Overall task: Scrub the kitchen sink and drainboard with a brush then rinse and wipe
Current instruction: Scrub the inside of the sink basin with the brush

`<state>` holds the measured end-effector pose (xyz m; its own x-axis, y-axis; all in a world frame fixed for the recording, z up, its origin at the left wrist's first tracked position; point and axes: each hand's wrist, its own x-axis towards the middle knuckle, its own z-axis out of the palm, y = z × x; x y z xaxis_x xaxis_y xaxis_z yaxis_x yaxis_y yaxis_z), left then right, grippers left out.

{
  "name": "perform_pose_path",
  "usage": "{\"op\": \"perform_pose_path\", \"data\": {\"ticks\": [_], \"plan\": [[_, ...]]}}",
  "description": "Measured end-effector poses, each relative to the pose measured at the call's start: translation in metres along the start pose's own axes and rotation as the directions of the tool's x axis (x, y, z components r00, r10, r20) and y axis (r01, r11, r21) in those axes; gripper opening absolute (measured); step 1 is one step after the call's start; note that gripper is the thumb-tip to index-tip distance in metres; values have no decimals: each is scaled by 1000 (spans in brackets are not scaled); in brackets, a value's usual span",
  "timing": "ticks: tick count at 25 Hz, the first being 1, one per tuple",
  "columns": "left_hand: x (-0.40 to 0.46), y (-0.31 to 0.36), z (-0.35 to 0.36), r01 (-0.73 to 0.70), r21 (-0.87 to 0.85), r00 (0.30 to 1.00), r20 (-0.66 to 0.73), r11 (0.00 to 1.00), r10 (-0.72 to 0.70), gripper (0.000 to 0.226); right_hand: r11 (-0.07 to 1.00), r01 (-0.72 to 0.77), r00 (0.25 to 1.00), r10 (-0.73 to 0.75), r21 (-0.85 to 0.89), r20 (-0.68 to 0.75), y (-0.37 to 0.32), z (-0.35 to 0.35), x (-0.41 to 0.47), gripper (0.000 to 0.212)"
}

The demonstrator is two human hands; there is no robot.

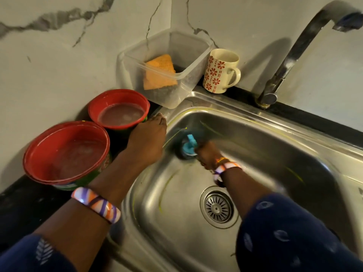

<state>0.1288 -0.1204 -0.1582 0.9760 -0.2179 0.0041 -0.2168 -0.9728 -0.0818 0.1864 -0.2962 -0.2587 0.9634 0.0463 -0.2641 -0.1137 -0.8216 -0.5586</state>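
The right hand [206, 154] is down inside the sink [255, 154], against its back-left wall, and the brush [189, 145] sits just left of its fingers, touching that wall. The drain [218, 207] lies in the sink floor, nearer to the person than those fingers. The left hand [149, 134] rests on the sink's left rim. Just left of its fingers stands a tub [118, 112], and a second tub [66, 154] stands nearer and further left. Behind its fingertips is a container [186, 81] with a sponge [160, 72] in it; a mug [221, 70] stands right of the container, and the tap [294, 52] further right, behind the sink.
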Motion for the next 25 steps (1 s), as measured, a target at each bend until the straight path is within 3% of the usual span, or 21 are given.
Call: {"op": "perform_pose_path", "data": {"ticks": [4, 7, 9, 11, 13, 15, 18, 22, 23, 25], "plan": [[0, -2, 5, -14, 13, 1000, -12, 1000, 14, 58, 925, 325, 941, -297, -195, 159, -14, 33, -82, 37], [-1, -2, 6, -30, 24, 999, -35, 999, 31, 55, 871, 490, 784, -426, -28, 453, 2, 42, -157, 42], [-3, -2, 5, -32, 18, 999, -37, 999, 33, 56, 837, 533, 783, -434, -122, 445, 11, 30, -149, 43], [-4, -3, 3, -33, 3, 999, -27, 999, 33, 60, 824, 505, 848, -417, -257, 327, 18, 18, -103, 43], [-3, -4, 2, -38, -18, 999, -17, 999, 38, 60, 874, 332, 943, -301, -355, 142, 21, -1, -44, 40], [-3, -4, 3, -25, -32, 1000, -20, 999, 24, 62, 923, 170, 985, -174, -346, 20, 14, -7, -10, 38], [-1, -4, 6, -4, -56, 1000, -29, 998, 2, 63, 916, 290, 952, -246, -278, 182, 2, 23, -42, 40], [-2, -4, 10, -12, -58, 998, -58, 998, 9, 63, 837, 540, 747, -431, -86, 506, 12, 39, -146, 42], [-3, -4, 10, -12, -61, 998, -59, 998, 8, 64, 821, 557, 740, -421, -127, 524, 14, 29, -144, 43], [-3, -3, 10, -16, -64, 999, -50, 998, 13, 64, 783, 560, 797, -421, -271, 432, 17, 12, -109, 43]]}}
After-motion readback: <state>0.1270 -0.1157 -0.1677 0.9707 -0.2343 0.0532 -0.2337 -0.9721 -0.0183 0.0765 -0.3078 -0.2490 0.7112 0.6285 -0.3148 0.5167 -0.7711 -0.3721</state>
